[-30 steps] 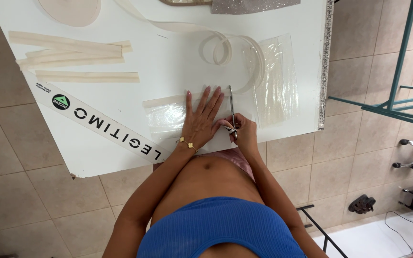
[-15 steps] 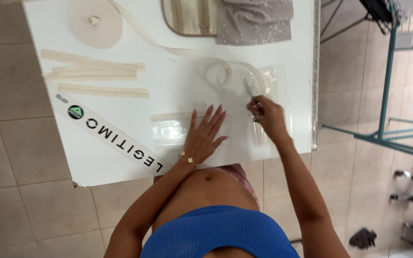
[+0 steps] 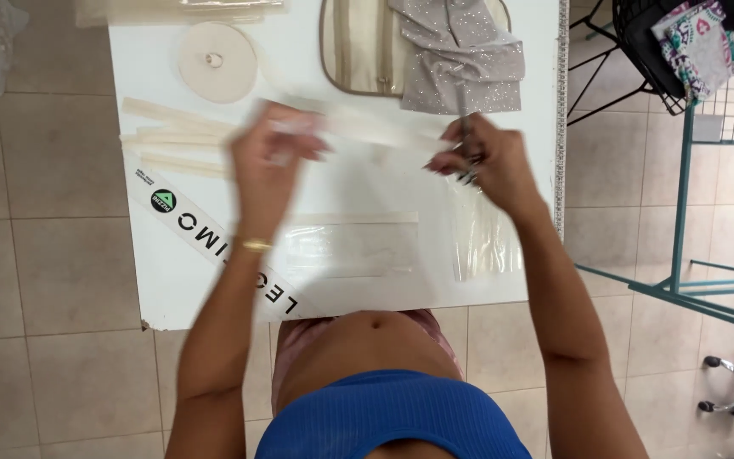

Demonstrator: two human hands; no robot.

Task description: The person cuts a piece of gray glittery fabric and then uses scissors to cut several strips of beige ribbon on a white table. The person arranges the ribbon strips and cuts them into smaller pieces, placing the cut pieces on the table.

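I look straight down on a white table (image 3: 172,289) set on a tiled floor. At its 12 o'clock edge lies a beige pouch (image 3: 358,47) with a grey sparkly cloth (image 3: 460,59) draped over its right part. At 3 o'clock, off the table, stands a teal rack (image 3: 681,255). Near the 6 o'clock edge a clear plastic sleeve (image 3: 350,246) lies flat, and a second clear sheet (image 3: 482,238) lies just right of it, under my right forearm. At 11 o'clock sits a round tape roll (image 3: 217,61), and below it, toward 9 o'clock, a few cut strips (image 3: 176,140) lie side by side. My left hand (image 3: 269,161) is raised above the table middle, blurred, its fingers curled around one end of a long pale strip (image 3: 367,127) that runs across to my right hand (image 3: 490,161). The right hand pinches the other end with closed fingers and also grips thin scissors (image 3: 463,127), blades pointing to 12 o'clock. The strip hangs taut between both hands, clear of the table.
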